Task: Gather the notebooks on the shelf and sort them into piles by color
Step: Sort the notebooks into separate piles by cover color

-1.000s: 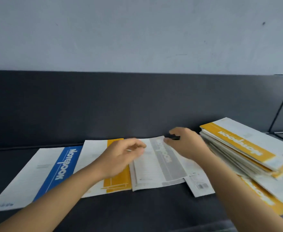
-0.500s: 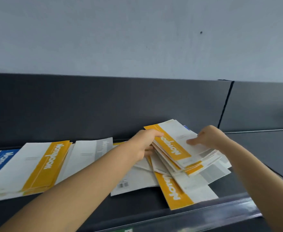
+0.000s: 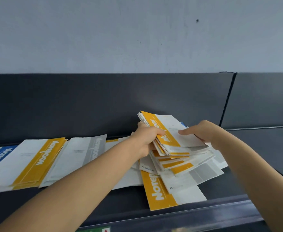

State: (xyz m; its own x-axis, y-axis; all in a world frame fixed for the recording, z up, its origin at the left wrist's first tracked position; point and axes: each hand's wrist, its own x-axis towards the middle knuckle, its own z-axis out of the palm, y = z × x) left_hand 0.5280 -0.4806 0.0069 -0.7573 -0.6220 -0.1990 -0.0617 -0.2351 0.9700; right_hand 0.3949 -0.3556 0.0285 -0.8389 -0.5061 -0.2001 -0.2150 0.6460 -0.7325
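The left hand (image 3: 146,139) and right hand (image 3: 204,133) grip, fingers curled, the yellow stack (image 3: 172,138) by its sides, long axis pointing away; the yellow pile (image 3: 37,163) lies to its left.

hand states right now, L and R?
Left hand: closed, gripping the yellow notebook stack at its left edge.
Right hand: fingers on the stack's top cover; thumb hidden, grip cannot be told.
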